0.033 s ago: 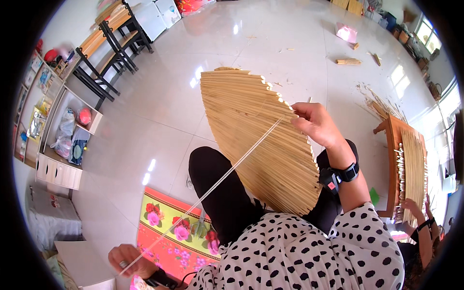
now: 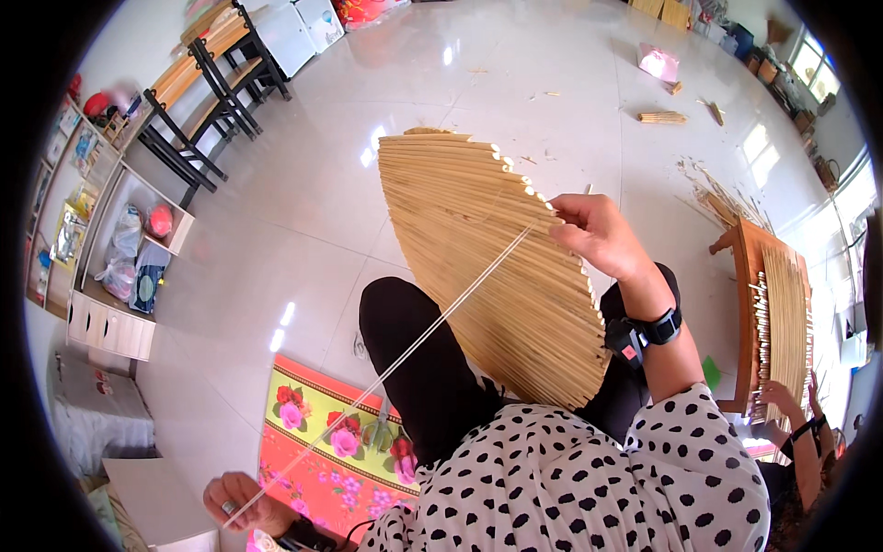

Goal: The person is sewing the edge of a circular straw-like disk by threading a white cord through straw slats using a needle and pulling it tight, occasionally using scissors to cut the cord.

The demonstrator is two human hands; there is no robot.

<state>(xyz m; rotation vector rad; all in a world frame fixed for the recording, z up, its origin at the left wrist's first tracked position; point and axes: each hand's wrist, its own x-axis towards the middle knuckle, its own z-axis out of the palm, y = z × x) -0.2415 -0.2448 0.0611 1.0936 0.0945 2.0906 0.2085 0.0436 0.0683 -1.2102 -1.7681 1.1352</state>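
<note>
A flat mat of thin bamboo sticks (image 2: 478, 239) lies over my lap and fans out toward the floor ahead. My right hand (image 2: 598, 235), with a black watch on its wrist, rests on the mat's right edge and pinches one end of a thin pale strand (image 2: 414, 340). The strand runs taut across the mat and down to the lower left. There my left hand (image 2: 244, 501), a ring on one finger, grips its other end just above a floral mat (image 2: 322, 432).
Another person's hands (image 2: 782, 397) work at a wooden frame (image 2: 745, 304) strung with sticks at my right. Loose stick bundles (image 2: 662, 117) lie on the shiny tiled floor. Black-legged wooden benches (image 2: 207, 83) and a low shelf with bags (image 2: 120, 258) stand at the left.
</note>
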